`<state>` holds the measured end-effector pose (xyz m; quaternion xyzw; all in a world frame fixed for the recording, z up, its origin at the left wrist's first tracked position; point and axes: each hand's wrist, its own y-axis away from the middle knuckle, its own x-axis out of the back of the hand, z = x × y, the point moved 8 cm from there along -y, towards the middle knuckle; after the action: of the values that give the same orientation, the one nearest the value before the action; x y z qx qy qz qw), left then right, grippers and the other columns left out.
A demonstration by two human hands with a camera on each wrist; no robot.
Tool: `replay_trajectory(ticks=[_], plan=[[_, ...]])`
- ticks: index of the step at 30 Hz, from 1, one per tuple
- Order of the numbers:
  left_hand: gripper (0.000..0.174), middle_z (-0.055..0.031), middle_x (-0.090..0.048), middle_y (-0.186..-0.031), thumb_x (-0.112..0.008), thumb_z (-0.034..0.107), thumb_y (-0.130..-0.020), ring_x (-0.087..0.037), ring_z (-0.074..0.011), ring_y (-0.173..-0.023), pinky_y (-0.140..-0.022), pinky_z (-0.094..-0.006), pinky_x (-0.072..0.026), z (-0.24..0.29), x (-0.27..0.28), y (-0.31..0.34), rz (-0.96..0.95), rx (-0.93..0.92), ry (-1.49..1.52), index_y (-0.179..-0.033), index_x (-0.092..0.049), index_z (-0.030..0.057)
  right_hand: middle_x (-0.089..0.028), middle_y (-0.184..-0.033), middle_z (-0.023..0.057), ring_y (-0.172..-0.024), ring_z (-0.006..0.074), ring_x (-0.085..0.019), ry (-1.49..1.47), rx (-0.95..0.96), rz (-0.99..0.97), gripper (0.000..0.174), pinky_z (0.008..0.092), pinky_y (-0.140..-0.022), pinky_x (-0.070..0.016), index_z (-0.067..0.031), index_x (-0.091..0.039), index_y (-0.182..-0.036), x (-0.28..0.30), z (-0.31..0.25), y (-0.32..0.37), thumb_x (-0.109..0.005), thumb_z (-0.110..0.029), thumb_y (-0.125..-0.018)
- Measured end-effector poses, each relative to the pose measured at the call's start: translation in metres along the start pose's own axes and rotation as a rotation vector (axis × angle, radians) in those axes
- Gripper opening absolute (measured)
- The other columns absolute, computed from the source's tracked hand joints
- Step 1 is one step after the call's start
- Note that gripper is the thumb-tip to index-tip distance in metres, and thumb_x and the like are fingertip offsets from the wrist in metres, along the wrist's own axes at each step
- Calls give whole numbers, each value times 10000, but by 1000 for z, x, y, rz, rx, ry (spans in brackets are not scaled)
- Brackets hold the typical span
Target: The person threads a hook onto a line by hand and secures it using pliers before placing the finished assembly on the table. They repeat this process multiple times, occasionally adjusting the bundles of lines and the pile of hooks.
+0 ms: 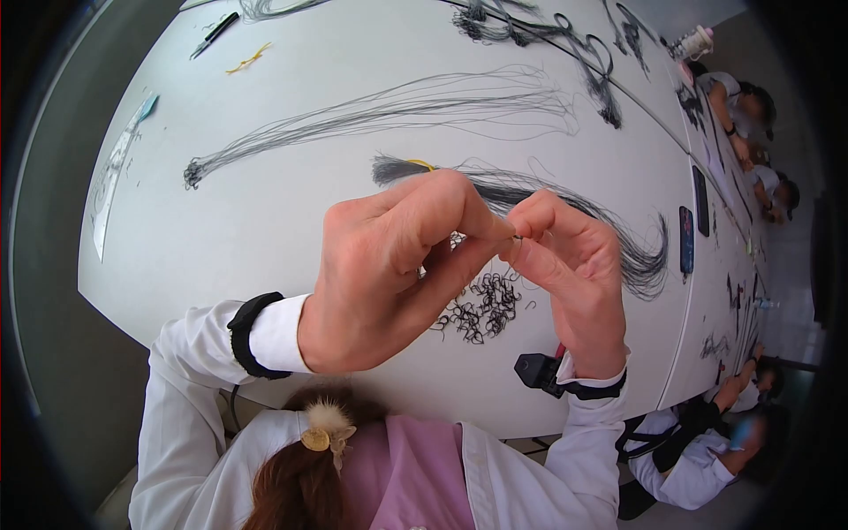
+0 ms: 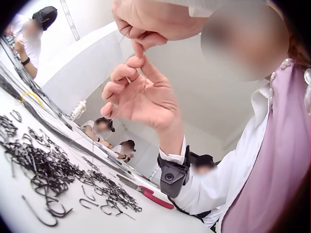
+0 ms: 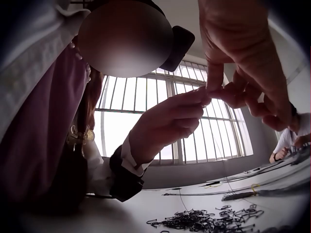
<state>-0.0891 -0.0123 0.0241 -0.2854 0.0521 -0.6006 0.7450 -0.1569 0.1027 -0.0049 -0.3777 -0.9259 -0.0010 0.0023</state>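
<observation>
Both hands meet fingertip to fingertip above the table. My left hand [image 1: 389,256] pinches with thumb and forefinger at a tiny dark fish hook [image 1: 518,238], mostly hidden by the fingertips. Against it, my right hand [image 1: 574,256] pinches a thin fishing line [image 2: 130,99], which runs across its palm in the left wrist view. Below the hands lies a loose pile of black fish hooks [image 1: 484,309]. Just beyond them stretches a dark bundle of lines [image 1: 565,208], bound near one end by a yellow tie [image 1: 422,165].
Farther back lies another spread of lines [image 1: 353,113] with a dark clump at its left end. A clear ruler [image 1: 115,185], a pen [image 1: 215,37] and loose yellow ties [image 1: 250,58] lie leftward. A red-handled tool [image 2: 153,195] lies beside the hooks. Other people sit along the right.
</observation>
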Motion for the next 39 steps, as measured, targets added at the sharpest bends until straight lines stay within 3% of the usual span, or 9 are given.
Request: replay_trajectory(ticks=[4,6,10,12,13,15,24,27,39], plan=[[112,-58,-554,-675,-622,-130,-733,-507,-71,-553,-470,-201,-357,0,3,-1,49,-16,17,-804,-597,-46,-595,-757,-6,-721,54,-462,-56,-8,-21,69,230,-711,-346,-21,-615,-800,-7,7,1,-649,-80,-796],[112,-57,-549,-670,-625,-131,-731,-505,-73,-553,-469,-201,-356,1,4,-1,59,-19,22,-800,-596,-47,-600,-761,-16,-720,47,-455,-250,-136,15,74,240,-694,-338,-22,-621,-789,-11,15,3,-658,-85,-793],[120,-52,-542,-660,-634,-132,-721,-507,-85,-555,-472,-206,-362,2,4,-1,79,-36,-40,-785,-597,-38,-602,-756,-8,-707,69,-462,-155,-56,45,67,248,-671,-340,-31,-630,-764,-10,14,4,-679,-74,-771],[124,-54,-541,-657,-637,-134,-714,-512,-93,-554,-473,-209,-367,1,4,-1,86,-45,-69,-778,-596,-36,-597,-749,-6,-705,113,-471,297,163,156,77,251,-674,-333,-56,-633,-736,-6,-9,8,-707,-51,-714],[125,-59,-541,-653,-644,-130,-709,-514,-100,-551,-476,-214,-374,4,4,-1,91,-89,-109,-773,-595,-34,-597,-749,-6,-705,113,-471,297,163,156,77,251,-674,-333,-56,-633,-736,-7,-11,9,-707,-51,-714],[126,-64,-541,-649,-651,-126,-704,-516,-108,-547,-479,-218,-381,6,3,0,95,-133,-149,-768,-594,-33,-586,-745,-15,-702,158,-474,890,510,282,117,274,-675,-324,-76,-638,-725,-16,-41,22,-718,-27,-655],[150,-86,-584,-680,-683,-84,-670,-598,-176,-579,-497,-239,-452,11,-3,2,13,-144,-309,-782,-609,-16,-550,-771,-39,-706,166,-418,1451,925,477,273,341,-650,-270,-105,-665,-733,-39,-65,50,-673,-142,-463],[144,-82,-582,-673,-685,-71,-675,-593,-174,-569,-491,-243,-449,11,-5,3,-8,-142,-331,-784,-613,-10,-553,-730,1,-697,211,-409,1468,891,464,250,290,-598,-334,-70,-677,-762,-41,-73,51,-795,-128,-549],[130,-62,-566,-641,-706,-36,-679,-582,-153,-569,-498,-238,-430,10,-6,1,1,-95,-169,-741,-600,6,-561,-731,18,-709,205,-449,1189,800,420,182,300,-624,-363,-56,-664,-751,-20,-71,39,-765,-72,-600]])
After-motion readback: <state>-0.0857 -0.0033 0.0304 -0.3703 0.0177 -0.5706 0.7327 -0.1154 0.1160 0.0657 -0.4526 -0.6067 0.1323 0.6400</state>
